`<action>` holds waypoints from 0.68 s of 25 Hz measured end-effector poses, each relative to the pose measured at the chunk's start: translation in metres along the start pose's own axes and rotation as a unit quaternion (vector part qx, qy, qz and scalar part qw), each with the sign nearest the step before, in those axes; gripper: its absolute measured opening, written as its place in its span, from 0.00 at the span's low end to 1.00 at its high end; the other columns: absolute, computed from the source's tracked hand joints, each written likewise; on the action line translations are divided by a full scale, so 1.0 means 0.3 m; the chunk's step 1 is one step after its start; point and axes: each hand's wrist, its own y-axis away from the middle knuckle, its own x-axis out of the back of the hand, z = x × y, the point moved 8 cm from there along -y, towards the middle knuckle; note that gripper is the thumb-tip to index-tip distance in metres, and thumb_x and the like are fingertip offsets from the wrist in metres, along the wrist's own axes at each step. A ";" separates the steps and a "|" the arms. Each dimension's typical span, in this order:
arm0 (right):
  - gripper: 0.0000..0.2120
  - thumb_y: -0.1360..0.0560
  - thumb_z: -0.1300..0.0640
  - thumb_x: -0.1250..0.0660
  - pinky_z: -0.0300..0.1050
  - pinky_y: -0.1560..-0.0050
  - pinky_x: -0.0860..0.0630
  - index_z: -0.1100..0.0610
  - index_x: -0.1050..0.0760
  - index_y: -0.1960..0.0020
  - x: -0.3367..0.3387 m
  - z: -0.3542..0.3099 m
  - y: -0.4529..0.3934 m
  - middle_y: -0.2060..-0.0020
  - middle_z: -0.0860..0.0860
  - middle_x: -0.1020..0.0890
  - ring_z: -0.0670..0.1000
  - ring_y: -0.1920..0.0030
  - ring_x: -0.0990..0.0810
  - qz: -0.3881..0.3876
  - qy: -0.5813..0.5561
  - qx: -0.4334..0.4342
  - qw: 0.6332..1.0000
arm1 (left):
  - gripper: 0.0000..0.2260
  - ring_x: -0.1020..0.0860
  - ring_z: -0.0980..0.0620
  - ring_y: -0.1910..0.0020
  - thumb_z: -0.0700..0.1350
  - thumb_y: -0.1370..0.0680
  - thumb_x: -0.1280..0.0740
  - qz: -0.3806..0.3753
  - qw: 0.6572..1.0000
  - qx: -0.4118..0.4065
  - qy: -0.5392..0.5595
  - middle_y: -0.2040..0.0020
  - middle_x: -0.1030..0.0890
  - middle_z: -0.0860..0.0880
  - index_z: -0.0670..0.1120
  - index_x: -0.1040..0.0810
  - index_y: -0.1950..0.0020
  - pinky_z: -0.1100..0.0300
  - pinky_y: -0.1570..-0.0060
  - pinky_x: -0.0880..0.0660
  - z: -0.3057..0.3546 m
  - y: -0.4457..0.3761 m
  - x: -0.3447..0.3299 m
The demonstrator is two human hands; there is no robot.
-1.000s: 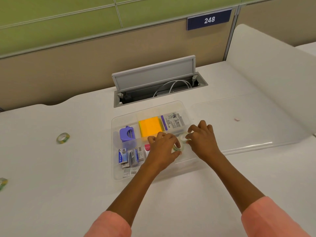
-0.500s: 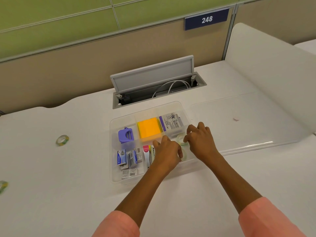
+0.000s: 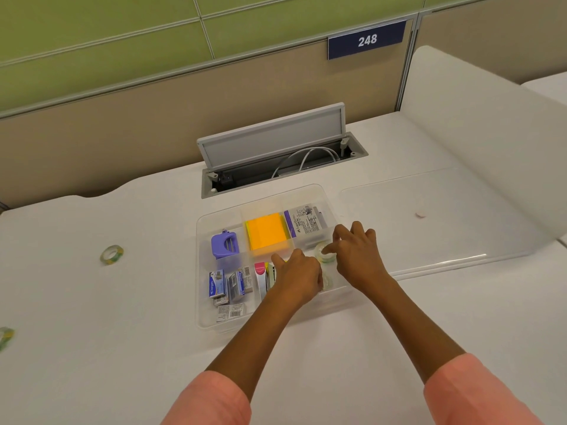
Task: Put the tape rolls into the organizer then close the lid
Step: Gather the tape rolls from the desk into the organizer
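A clear plastic organizer (image 3: 204, 314) lies open on the white desk, its clear lid (image 3: 445, 222) flat to the right. Both my hands are inside its right front compartment. My right hand (image 3: 357, 256) pinches a clear tape roll (image 3: 322, 251) with its fingertips. My left hand (image 3: 299, 279) is curled over a second clear tape roll (image 3: 327, 283), mostly hidden under the fingers. Two green-patterned tape rolls lie on the desk to the left: one (image 3: 111, 254) mid-left, the other (image 3: 5, 337) at the frame's left edge.
The organizer also holds a purple sharpener (image 3: 224, 243), orange sticky notes (image 3: 266, 234), a white box (image 3: 306, 223), staple boxes (image 3: 227, 283) and a small stapler (image 3: 260, 276). An open cable hatch (image 3: 276, 154) lies behind it. A white divider (image 3: 491, 133) rises at the right.
My left hand shifted right and forward, uncovering the pink item and staple boxes. My right hand stayed on the tape roll in the right compartment.
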 end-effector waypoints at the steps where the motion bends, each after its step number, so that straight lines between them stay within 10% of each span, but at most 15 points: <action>1: 0.14 0.40 0.71 0.26 0.52 0.63 0.38 0.58 0.16 0.58 0.001 -0.001 0.000 0.61 0.57 0.20 0.62 0.59 0.27 -0.002 0.006 0.000 1.000 | 0.12 0.34 0.47 0.34 0.48 0.24 0.34 0.002 1.000 0.000 -0.003 0.37 0.26 0.44 0.45 0.23 0.43 0.45 0.33 0.44 0.000 -0.001 -0.001; 17: 0.14 0.39 0.67 0.24 0.62 0.52 0.31 0.58 0.18 0.55 0.073 -0.050 0.030 0.57 0.58 0.15 0.63 0.51 0.23 0.048 0.020 0.022 0.998 | 0.13 0.39 0.50 0.29 0.51 0.23 0.38 0.149 0.983 -0.036 0.103 0.30 0.31 0.50 0.52 0.25 0.39 0.50 0.32 0.45 -0.076 0.092 0.051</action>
